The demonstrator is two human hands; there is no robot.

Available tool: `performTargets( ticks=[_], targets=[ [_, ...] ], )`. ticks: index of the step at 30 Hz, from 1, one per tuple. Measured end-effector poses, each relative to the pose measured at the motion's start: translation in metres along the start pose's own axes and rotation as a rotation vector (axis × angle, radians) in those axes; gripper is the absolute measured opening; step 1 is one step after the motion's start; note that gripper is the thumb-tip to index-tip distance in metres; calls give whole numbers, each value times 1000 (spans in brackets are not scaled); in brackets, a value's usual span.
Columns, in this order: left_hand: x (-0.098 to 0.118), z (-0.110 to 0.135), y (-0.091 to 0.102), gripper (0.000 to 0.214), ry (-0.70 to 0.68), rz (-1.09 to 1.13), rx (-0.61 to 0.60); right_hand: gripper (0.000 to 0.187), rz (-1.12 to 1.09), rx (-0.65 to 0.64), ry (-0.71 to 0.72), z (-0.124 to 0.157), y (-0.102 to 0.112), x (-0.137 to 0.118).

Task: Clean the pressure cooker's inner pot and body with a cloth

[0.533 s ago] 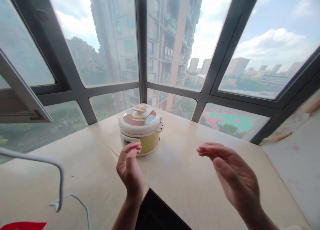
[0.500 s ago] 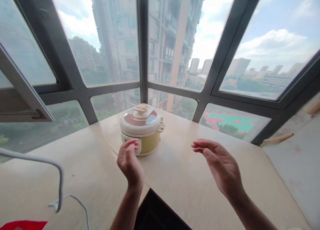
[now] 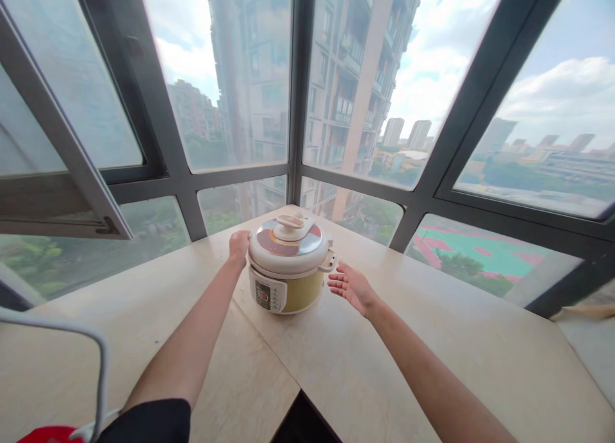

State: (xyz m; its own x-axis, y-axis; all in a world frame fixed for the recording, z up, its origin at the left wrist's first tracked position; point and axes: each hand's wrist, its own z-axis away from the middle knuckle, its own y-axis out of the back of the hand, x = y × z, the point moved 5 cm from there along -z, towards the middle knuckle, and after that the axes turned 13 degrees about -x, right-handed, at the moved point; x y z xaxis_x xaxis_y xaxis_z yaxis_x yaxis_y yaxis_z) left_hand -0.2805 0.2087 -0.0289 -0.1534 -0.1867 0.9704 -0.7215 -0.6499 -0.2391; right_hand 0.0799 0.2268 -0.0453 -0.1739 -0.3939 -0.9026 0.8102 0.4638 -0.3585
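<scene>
Left hand [image 3: 239,245] is at nine o'clock of the cooker [image 3: 302,293], fingertips hidden; grip cannot be confirmed. Cooker sits at twelve o'clock on the counter [image 3: 408,340], lid [image 3: 288,257] on. Right hand [image 3: 350,285], four o'clock, is spread wide; no hold made yet.

I count my two hands [image 3: 239,245] [image 3: 353,288], one electric cooker [image 3: 303,290], one lid [image 3: 288,257], one control panel [image 3: 267,295], one countertop [image 3: 504,340] and one dark sleeve [image 3: 151,420].
</scene>
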Motion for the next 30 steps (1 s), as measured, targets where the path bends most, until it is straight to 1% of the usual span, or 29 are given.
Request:
performTargets(
  ticks=[3,6,11,14,18,21,24,26,30],
  targets=[
    [-11,-15,1,20,102,19,-49,33,32,-20,-26,-19,-7,2],
    [-18,-20,-1,21,144,46,-78,36,96,-9,-20,-33,-9,6],
    [-20,-16,-2,23,129,73,-82,34,136,8,59,-44,-12,13],
    [-19,-12,-1,23,113,81,-59,36,140,35,117,-47,-13,16],
    [-17,-4,2,29,102,86,-31,37,136,84,177,-48,-10,16],
    [-16,7,5,31,114,83,-29,42,120,102,215,-41,-6,17],
    [-17,22,3,27,142,92,-56,49,96,113,256,-27,1,19],
    [-18,33,-5,22,176,111,-98,53,80,126,283,-14,7,21],
    [-22,57,-27,10,265,162,-223,58,53,179,325,18,23,24]
  ],
)
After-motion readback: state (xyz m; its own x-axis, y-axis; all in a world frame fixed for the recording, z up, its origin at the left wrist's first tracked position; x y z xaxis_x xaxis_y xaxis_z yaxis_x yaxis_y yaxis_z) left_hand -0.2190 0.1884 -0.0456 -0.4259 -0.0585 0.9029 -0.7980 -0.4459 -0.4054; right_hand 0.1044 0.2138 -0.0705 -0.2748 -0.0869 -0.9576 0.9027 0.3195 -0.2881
